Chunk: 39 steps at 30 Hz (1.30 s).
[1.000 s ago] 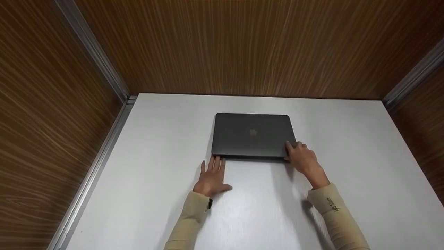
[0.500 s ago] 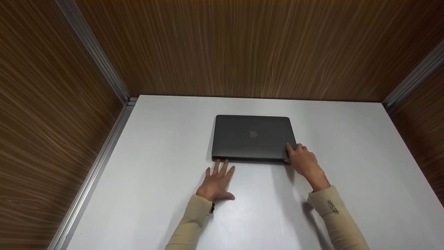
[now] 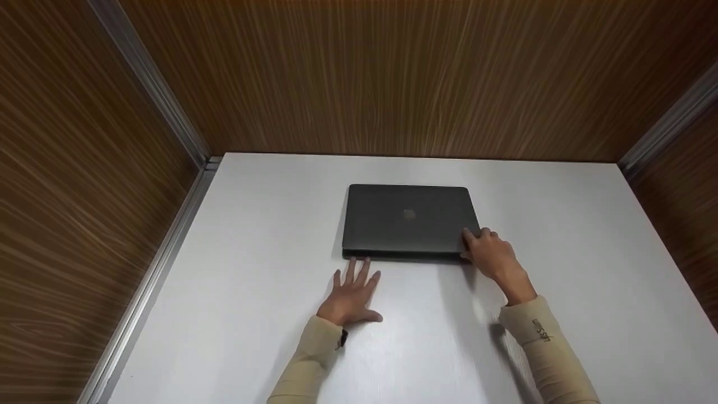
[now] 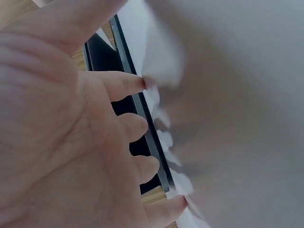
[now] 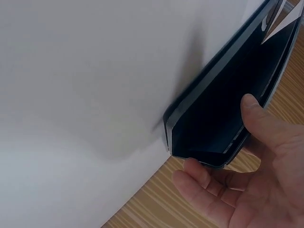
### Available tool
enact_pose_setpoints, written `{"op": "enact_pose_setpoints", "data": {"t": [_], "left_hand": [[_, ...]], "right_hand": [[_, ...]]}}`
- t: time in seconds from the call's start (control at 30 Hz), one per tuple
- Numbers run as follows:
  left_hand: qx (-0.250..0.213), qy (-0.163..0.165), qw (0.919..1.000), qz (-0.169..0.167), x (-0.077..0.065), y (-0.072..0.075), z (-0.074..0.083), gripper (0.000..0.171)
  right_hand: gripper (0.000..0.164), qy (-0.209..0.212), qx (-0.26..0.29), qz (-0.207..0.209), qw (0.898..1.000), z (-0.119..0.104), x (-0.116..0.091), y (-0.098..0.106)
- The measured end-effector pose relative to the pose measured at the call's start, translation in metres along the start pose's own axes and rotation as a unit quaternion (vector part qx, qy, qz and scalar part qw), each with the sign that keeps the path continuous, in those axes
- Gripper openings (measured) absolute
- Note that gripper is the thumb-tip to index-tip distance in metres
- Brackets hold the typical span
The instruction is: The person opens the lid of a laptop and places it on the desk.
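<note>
The laptop (image 3: 410,221) sits mid-frame, its lid (image 3: 392,233) seemingly ajar. The right hand (image 3: 493,258) grips its lower-right corner, fingers curled; the left hand (image 3: 348,294) is spread, holding nothing, fingertips at the near edge. A slipping corner grip could drop the lid.

pale glare brightens the table (image 3: 409,348); both wrist views look dim.

Dark lettering (image 3: 542,330) stands on my right sleeve (image 3: 552,356), on the near side of the laptop (image 3: 387,224); it seems to end in "Sium" or "Slim", the rest unclear to me. A small emblem (image 3: 409,214) mid-laptop is too faint to identify.
</note>
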<state>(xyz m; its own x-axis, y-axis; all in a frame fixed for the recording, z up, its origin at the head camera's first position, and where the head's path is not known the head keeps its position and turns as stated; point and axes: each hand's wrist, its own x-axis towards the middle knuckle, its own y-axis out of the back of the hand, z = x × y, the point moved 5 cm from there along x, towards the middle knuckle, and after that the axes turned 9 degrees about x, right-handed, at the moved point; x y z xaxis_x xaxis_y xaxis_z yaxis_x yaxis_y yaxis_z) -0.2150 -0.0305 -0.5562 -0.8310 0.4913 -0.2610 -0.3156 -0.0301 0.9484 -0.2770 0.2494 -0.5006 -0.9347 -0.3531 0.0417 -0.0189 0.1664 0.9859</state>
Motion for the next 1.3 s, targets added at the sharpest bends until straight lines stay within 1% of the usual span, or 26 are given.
{"op": "enact_pose_setpoints", "data": {"t": [0.13, 0.37, 0.57, 0.73, 1.03, 1.3], "left_hand": [[0.004, 0.004, 1.0000, 0.003, 0.001, 0.000, 0.000, 0.096], [-0.002, 0.004, 1.0000, 0.003, -0.001, -0.001, 0.003, 0.096], [0.014, 0.003, 0.9999, 0.005, 0.000, 0.002, 0.004, 0.096], [0.017, 0.003, 0.9999, 0.003, 0.002, 0.003, 0.004, 0.097], [0.014, 0.011, 0.9998, -0.003, 0.002, 0.004, 0.003, 0.097], [0.014, 0.013, 0.9998, -0.005, 0.002, 0.004, 0.003, 0.097]], "right_hand": [[0.051, 0.009, 0.003, 0.017, 1.000, -0.001, 0.001, 0.003], [0.051, 0.008, 0.011, 0.011, 1.000, 0.001, -0.001, 0.003], [0.049, 0.020, 0.006, 0.031, 0.999, 0.001, -0.001, 0.008], [0.048, 0.026, 0.004, 0.032, 0.999, 0.002, -0.001, 0.009], [0.043, 0.054, -0.006, 0.086, 0.995, 0.003, -0.003, 0.014], [0.041, 0.064, -0.007, 0.104, 0.992, 0.005, -0.003, 0.015]]}}
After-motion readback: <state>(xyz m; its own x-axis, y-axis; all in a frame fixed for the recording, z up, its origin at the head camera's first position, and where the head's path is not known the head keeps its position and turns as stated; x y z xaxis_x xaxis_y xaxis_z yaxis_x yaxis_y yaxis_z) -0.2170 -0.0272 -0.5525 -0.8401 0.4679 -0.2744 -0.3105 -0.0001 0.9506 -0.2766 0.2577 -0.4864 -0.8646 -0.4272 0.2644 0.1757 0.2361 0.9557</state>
